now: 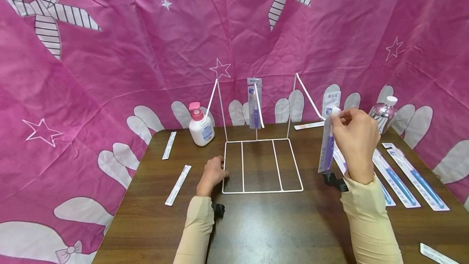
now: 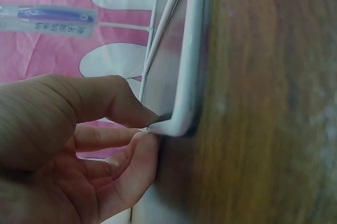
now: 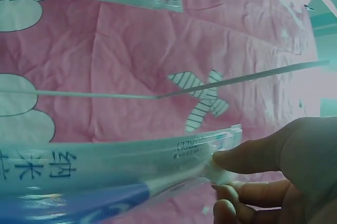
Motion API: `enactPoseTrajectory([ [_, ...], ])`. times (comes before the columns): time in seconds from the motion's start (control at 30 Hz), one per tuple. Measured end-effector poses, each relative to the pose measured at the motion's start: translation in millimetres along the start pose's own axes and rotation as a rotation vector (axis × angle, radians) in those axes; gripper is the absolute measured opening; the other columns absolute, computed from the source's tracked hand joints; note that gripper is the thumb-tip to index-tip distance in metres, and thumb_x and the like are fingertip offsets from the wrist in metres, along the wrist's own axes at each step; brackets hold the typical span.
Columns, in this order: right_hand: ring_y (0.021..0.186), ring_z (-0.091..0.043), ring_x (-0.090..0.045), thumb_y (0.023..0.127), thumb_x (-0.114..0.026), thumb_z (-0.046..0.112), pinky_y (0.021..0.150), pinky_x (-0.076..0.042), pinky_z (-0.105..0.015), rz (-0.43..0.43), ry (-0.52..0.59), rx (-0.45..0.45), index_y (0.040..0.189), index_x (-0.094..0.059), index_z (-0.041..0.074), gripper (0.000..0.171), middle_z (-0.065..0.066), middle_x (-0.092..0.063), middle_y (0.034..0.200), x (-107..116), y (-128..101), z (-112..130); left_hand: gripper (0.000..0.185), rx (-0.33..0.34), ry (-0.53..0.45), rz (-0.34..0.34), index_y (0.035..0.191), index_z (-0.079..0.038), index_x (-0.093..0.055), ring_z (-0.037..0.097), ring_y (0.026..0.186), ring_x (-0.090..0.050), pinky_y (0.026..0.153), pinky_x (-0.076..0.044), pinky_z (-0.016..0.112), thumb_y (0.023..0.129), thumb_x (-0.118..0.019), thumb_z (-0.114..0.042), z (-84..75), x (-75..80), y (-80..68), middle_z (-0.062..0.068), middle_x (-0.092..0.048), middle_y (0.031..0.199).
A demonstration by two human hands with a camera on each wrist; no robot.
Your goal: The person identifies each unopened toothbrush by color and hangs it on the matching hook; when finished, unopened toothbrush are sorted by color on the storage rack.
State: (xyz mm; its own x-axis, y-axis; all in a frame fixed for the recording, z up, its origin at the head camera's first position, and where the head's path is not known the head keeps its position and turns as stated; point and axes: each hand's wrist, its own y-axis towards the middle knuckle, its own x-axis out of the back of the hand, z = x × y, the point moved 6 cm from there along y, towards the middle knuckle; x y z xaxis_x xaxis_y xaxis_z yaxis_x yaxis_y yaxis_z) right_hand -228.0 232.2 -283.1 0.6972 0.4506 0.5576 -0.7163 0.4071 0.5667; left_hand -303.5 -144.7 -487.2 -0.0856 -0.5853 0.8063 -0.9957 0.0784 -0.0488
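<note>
A white wire display rack stands on the table with three slanting arms. My left hand pinches the left bar of its base between thumb and fingers, seen close up in the left wrist view. My right hand pinches a packaged purple toothbrush near the top of its clear pack, letting it hang upright. This pack overlaps the lower tip of the rack's right arm in the head view; in the right wrist view the wire passes above it. Another packaged purple toothbrush hangs on the middle arm.
Several packaged blue toothbrushes lie at the right, beside a silver bottle with a white cap. A pump bottle stands behind the rack's left side. Narrow white packs lie at the left. A pink curtain hangs behind the table.
</note>
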Motion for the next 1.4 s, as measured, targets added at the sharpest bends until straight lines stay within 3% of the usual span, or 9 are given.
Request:
enactPoseTrajectory([
  [0.27,0.083,-0.036,-0.053,0.089,-0.072,0.019,0.076,-0.033,-0.049,-0.153,0.142,0.05,0.1,-0.073,-0.008,0.029,-0.02,-0.056,0.085,21.3,-7.1,7.2,0.045,0.008,0.001,0.009,0.115,0.004,-0.064,0.029,0.08,-0.058,0.075,-0.049,0.044,0.074,-0.082,-0.004,-0.7,0.6,0.3,0.008,-0.06,0.084],
  [0.37,0.081,-0.018,-0.054,0.087,-0.075,0.015,0.082,-0.037,-0.038,-0.208,0.213,0.083,0.096,-0.073,-0.009,0.026,-0.007,-0.056,0.084,30.4,-9.1,11.0,0.046,0.008,0.004,0.007,0.116,0.004,-0.064,0.03,0.081,-0.058,0.077,-0.049,0.044,0.074,-0.082,-0.004,-0.6,0.6,1.0,0.008,-0.06,0.084],
  [0.47,0.081,0.002,-0.05,0.084,-0.077,0.01,0.079,-0.038,-0.02,-0.239,0.281,0.111,0.093,-0.073,-0.009,0.021,0.01,-0.055,0.086,37.1,-11.3,15.1,0.046,0.011,-0.001,0.006,0.116,0.004,-0.064,0.029,0.081,-0.058,0.077,-0.049,0.044,0.074,-0.082,-0.004,-0.6,1.5,0.7,0.008,-0.061,0.085],
  [0.53,0.081,0.007,-0.051,0.083,-0.079,0.007,0.074,-0.039,-0.013,-0.251,0.323,0.126,0.092,-0.073,-0.009,0.019,0.012,-0.059,0.09,40.3,-13.9,18.4,0.047,0.009,-0.004,0.001,0.116,0.004,-0.064,0.029,0.081,-0.057,0.076,-0.049,0.044,0.074,-0.082,-0.004,-0.6,2.5,0.3,0.009,-0.061,0.085],
  [0.7,0.082,0.002,-0.06,0.082,-0.08,0.002,0.075,-0.044,-0.01,-0.247,0.404,0.114,0.097,-0.075,-0.007,0.018,-0.009,-0.073,0.101,48.6,-24.8,27.9,0.047,0.009,-0.008,-0.007,0.117,0.004,-0.064,0.028,0.08,-0.058,0.076,-0.049,0.043,0.074,-0.082,-0.003,0.4,3.1,0.4,0.008,-0.061,0.086],
  [0.87,0.081,-0.005,-0.065,0.08,-0.08,-0.005,0.076,-0.051,-0.013,-0.248,0.548,0.102,0.098,-0.074,-0.011,0.02,-0.001,-0.073,0.097,61.3,-37.0,36.0,0.047,0.023,-0.013,0.005,0.118,0.004,-0.064,0.028,0.081,-0.058,0.077,-0.049,0.043,0.074,-0.082,-0.003,1.5,1.1,0.4,0.008,-0.062,0.087],
  [1.03,0.079,-0.011,-0.067,0.078,-0.082,-0.006,0.077,-0.052,-0.018,-0.244,0.672,0.164,0.099,-0.075,-0.01,0.022,-0.009,-0.073,0.094,71.3,-45.3,47.0,0.048,0.032,-0.029,0.002,0.119,0.004,-0.064,0.028,0.081,-0.058,0.076,-0.049,0.042,0.075,-0.082,-0.003,1.8,1.0,0.2,0.009,-0.062,0.088],
  [1.4,0.08,-0.014,-0.068,0.075,-0.081,-0.013,0.077,-0.053,-0.02,-0.206,0.761,0.211,0.103,-0.069,-0.016,0.031,-0.006,-0.072,0.097,70.2,-58.1,65.4,0.046,0.027,-0.047,0.004,0.116,0.004,-0.064,0.027,0.079,-0.057,0.073,-0.049,0.041,0.075,-0.082,-0.002,1.9,-0.4,-0.7,0.008,-0.06,0.086],
])
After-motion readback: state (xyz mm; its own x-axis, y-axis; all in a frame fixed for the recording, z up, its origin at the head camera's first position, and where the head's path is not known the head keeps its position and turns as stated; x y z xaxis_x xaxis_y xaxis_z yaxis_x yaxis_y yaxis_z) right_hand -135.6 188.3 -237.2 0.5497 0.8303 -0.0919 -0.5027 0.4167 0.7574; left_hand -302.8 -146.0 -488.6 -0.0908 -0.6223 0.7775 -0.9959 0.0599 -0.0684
